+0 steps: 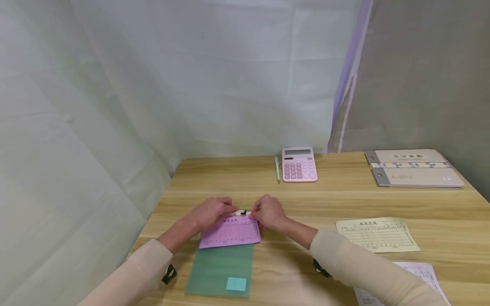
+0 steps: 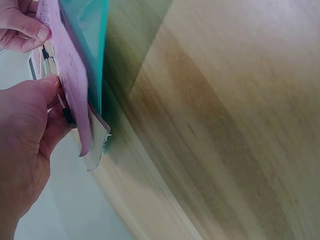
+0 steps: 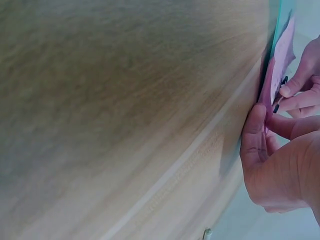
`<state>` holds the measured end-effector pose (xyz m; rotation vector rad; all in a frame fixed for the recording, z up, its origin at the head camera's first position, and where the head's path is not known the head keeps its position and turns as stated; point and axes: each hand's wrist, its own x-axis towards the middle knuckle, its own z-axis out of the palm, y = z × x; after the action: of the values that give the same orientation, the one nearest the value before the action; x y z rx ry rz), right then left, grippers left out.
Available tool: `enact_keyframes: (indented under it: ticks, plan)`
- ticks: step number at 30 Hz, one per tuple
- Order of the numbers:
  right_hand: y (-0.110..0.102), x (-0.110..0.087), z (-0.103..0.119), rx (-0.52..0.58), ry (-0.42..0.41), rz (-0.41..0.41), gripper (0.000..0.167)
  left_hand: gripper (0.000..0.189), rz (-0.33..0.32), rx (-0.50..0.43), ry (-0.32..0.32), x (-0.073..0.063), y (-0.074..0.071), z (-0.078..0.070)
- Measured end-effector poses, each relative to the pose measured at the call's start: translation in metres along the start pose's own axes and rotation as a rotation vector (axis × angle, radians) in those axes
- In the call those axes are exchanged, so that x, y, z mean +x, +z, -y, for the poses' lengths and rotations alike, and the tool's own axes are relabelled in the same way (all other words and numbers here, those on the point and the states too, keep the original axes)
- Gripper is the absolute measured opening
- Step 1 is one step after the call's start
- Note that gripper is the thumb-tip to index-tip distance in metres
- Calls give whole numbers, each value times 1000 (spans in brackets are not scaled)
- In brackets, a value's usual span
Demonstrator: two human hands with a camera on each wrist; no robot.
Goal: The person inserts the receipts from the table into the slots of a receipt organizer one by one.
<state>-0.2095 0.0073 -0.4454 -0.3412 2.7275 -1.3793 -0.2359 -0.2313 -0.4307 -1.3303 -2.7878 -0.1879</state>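
A translucent green clipboard (image 1: 220, 270) lies on the table, a pink printed form (image 1: 231, 233) over its upper part. At its top edge is a metal clip with black ends (image 1: 240, 212). My left hand (image 1: 212, 211) pinches this clip between thumb and fingers, as the left wrist view shows at the clip (image 2: 68, 116). With thumb and fingers my right hand (image 1: 269, 211) grips the form's upper right corner; the right wrist view shows that hand (image 3: 280, 165) close to the left one. Pale paper (image 2: 99, 140) shows under the pink form. Whether the clip bites the form cannot be told.
A blue sticky note (image 1: 236, 284) is on the clipboard's lower right. To the right lie a yellow form (image 1: 377, 233) and a white form (image 1: 421, 272), partly behind my right sleeve. Farther back are a pen (image 1: 277, 170), a pink calculator (image 1: 299, 165) and a ledger book (image 1: 415, 168).
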Motion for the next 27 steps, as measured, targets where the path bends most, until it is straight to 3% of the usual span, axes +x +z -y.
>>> enact_keyframes:
  ticks: [8,27]
  plan:
    - [2,0,1,-33,-4,-12,21,26,-20,8,22,-1,1,3]
    - [4,1,1,-59,-18,-65,29,31,2,6,-24,-3,4,1]
